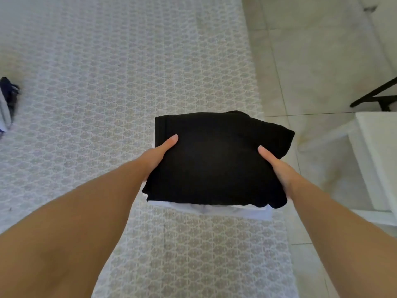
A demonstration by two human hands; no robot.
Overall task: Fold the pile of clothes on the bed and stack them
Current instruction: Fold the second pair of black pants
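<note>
Near the right edge of the bed, on the pale bedspread with a small repeating lace-like pattern (pixel 129 72), a folded black fabric garment (pixel 214 162) lies flat on top of a folded white cloth garment (pixel 236 212), so that only a narrow white strip shows under its near edge and a little at its left side. The two pieces make a small stack, and the black one covers almost all of the white one. The left hand (pixel 160 152) holds the left side of the black garment: its thumb lies straight on the top surface, while the other fingers go under the edge and are hidden. The right hand (pixel 276 166) holds the right side in the same way, with the thumb on top and the fingers out of sight below the cloth. Whether the hidden fingers reach also under the white garment, I cannot tell. Both bare forearms stretch forward from the bottom corners of the view. Far at the left edge of the bed, well apart from the stack, lies a crumpled pile of dark blue and white clothes (pixel 7 102), only partly in view. To the right of the bed is a light tiled floor (pixel 311 61), with a white piece of furniture (pixel 378 151) and a black metal leg (pixel 373 93) near it.
</note>
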